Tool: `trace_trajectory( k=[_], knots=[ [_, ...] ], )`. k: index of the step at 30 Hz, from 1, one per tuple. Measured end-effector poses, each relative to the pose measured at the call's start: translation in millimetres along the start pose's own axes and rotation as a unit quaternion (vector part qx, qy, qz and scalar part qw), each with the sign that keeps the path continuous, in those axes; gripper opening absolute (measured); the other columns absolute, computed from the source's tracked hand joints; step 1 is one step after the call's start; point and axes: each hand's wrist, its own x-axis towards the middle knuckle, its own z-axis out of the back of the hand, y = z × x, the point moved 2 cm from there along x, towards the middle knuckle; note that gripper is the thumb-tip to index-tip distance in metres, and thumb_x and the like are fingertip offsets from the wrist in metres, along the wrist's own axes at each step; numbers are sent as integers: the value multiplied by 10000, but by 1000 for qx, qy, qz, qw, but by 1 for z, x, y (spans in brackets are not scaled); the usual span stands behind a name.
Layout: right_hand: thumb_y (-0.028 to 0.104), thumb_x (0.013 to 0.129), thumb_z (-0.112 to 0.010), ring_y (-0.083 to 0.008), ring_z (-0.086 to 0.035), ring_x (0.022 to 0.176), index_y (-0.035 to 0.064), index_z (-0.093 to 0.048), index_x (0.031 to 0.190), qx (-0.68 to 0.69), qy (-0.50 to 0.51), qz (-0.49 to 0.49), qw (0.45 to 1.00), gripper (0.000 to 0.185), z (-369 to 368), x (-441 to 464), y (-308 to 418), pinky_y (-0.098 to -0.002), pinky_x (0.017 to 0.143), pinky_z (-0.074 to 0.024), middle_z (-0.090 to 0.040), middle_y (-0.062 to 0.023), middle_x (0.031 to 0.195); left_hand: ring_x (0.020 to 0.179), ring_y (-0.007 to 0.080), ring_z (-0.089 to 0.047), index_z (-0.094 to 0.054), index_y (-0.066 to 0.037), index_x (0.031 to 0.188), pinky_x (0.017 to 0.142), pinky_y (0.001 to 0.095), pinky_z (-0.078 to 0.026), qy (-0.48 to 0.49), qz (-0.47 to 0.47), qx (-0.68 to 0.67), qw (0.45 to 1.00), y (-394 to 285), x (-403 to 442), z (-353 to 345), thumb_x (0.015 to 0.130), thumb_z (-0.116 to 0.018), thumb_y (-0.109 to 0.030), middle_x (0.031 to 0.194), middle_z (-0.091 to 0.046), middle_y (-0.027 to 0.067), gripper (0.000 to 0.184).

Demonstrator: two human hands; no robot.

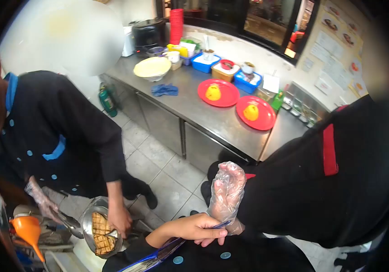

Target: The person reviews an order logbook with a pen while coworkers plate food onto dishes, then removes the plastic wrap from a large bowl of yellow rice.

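Note:
My left hand is closed at my right wrist, its thumb and forefinger together. A long blue-edged object runs under the left forearm and through this grip, a thin tip showing past the fingers. I cannot make out its kind. My right hand, in a clear plastic glove, points upward with loosely curled fingers and nothing in it. To the left, a co-worker's bare hand is at a metal pan with grill-marked slabs. That co-worker's gloved other hand holds tongs.
On the steel counter are two red plates with yellow mounds, a bowl, a blue cloth and blue tubs. A co-worker in black stands close on the right. An orange funnel is lower left.

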Motion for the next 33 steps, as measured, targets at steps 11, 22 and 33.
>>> trace_trajectory(
  k=[11, 22, 33],
  knots=[
    [87, 868, -449, -268, -408, 1132, -27, -362, 1253, -143, 100, 8, 985, 411, 39, 12, 26, -377, 962, -321, -416, -167, 1230, 477, 66, -475, -634, -53, 938, 458, 219, -368, 137, 63, 58, 987, -10, 18, 14, 942, -432, -349, 579, -548, -6, 358],
    [53, 851, -487, -243, -456, 1071, -1, -366, 1249, -118, 71, -21, 990, 420, 80, 19, 5, -362, 925, -363, -444, -158, 1187, 476, 64, -478, -602, -47, 1121, 474, 211, -383, 135, 61, 26, 989, -19, 60, 30, 953, -420, -335, 573, -544, 4, 380],
    [19, 835, -526, -218, -503, 1010, 26, -371, 1245, -175, -68, -10, 982, 439, 111, -20, -8, -346, 889, -405, -473, -148, 1144, 395, 59, -444, -508, -77, 1261, 406, 210, -335, 433, 93, -53, 895, -15, 124, 58, 940, -461, -344, 451, -446, -13, 420]
  ],
)
